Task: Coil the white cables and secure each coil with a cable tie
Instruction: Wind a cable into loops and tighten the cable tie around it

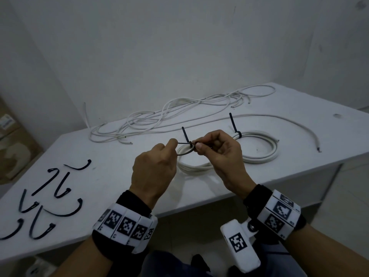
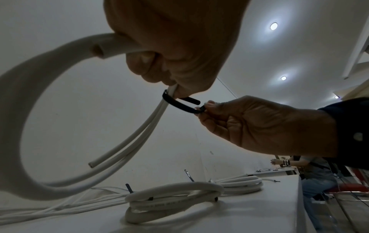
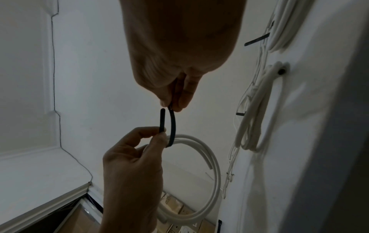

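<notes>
Above table [image 1: 111, 176], both hands pinching one cable tie [image 2: 180, 105] around one coil [image 2: 40, 110], two tied coils behind.

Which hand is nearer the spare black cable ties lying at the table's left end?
Left. The left hand is on the side of the spare ties, though apart from them. The right hand is farther off, beyond the left hand, pinching the black tie.
</notes>
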Demonstrator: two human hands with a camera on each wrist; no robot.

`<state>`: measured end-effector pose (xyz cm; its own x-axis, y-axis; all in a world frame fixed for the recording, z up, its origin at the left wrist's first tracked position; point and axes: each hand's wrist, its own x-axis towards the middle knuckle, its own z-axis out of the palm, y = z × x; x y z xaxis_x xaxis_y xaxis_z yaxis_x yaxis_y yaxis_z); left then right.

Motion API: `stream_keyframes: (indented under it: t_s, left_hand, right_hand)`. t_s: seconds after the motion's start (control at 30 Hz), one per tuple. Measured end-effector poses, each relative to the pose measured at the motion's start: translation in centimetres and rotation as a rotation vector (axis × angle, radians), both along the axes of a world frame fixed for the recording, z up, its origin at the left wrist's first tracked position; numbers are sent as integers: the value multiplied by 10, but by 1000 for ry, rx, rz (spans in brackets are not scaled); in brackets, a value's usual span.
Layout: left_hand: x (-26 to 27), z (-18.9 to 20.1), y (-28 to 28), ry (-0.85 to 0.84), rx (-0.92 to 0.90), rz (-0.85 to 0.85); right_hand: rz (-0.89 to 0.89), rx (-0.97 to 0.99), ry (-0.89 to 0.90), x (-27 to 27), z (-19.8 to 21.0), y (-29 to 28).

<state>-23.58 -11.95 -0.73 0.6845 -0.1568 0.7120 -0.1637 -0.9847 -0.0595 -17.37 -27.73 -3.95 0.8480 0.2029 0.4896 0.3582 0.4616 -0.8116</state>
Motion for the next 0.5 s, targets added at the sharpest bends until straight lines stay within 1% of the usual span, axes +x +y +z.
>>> stream_keyframes:
  t_s: [0.5]
  left_hand:
    - [1, 0, -3, 14, 37, -30]
  right_hand:
    - [-6, -103, -58, 4, 2, -3]
